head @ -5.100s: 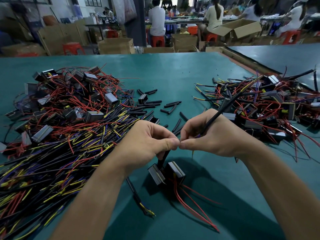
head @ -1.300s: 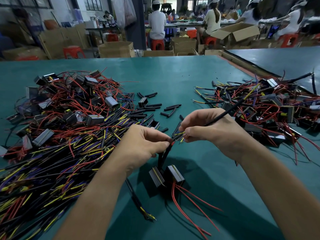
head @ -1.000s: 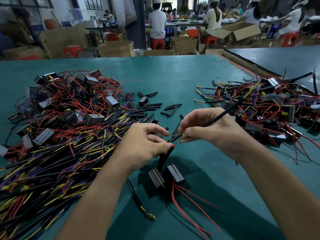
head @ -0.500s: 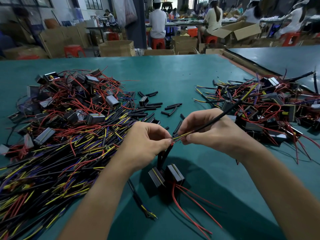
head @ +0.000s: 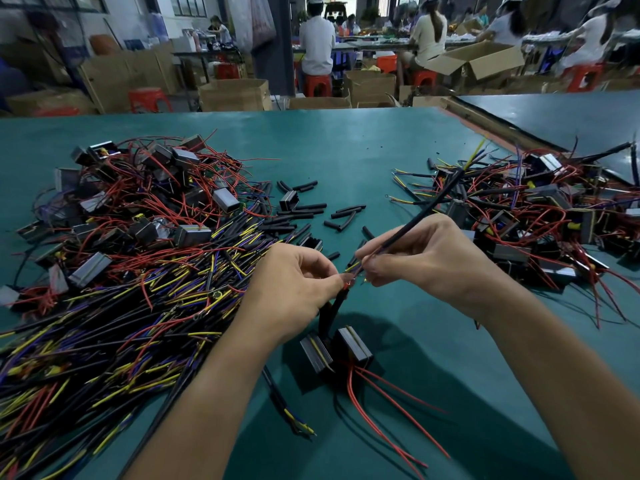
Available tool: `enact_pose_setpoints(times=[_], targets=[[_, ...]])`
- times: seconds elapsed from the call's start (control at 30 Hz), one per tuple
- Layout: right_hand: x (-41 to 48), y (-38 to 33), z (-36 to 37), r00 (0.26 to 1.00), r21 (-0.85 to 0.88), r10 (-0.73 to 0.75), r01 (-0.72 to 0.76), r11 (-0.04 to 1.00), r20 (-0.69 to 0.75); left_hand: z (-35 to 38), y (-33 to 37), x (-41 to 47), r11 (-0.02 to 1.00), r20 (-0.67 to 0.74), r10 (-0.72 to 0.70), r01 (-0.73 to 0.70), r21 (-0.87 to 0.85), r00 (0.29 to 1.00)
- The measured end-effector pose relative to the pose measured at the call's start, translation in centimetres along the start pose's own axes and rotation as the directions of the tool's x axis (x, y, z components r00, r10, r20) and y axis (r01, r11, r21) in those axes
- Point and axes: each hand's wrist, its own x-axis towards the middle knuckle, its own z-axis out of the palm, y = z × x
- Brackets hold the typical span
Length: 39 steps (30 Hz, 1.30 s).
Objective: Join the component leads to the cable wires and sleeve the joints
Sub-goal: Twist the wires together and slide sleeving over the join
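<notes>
A teal bench (head: pixel 346 150) fronts cardboard boxes (head: pixel 233 95), red stools (head: pixel 149 98), and seated workers (head: pixel 317 46) beneath windows (head: pixel 188 3).

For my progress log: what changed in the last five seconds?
The fingertips, pressed together before, have parted slightly, baring yellow wire ends of the cable. The left hand still pinches the component leads, the right hand still grips the cable; the component stays below.

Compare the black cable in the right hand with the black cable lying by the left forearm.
The held cable is gripped by the right hand and slants up off the table; the loose cable lies flat on it. The held cable's wire ends reach the red lead in the left hand; the loose cable's lie free. Both have black jackets and yellow wires.
</notes>
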Motion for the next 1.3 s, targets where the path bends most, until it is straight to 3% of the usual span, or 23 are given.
enact_pose_setpoints(times=[0.27, 0.73, 1.03, 1.3], targets=[[0.2, 0.4, 0.2, 0.999, -0.119, -0.005, 0.0, 0.993, -0.036, -1.2, 0.5, -0.3, 0.997, 0.123, -0.037, 0.044, -0.056, 0.992], [0.3, 0.4, 0.5, 1.0, 0.025, -0.009, 0.009, 1.0, -0.001, -1.2, 1.0, -0.5, 0.995, 0.114, -0.03, 0.041, -0.089, 0.993], [-0.1, 0.2, 0.4, 1.0, 0.031, -0.02, 0.019, 0.999, 0.023, -1.7, 1.8, -1.0, 0.987, 0.195, -0.067, 0.093, -0.13, 0.978], [-0.3, 0.1, 0.4, 0.999, 0.023, -0.005, 0.004, 1.0, 0.039, -1.7, 1.5, -0.8, 0.989, 0.175, -0.091, 0.111, -0.103, 0.98]])
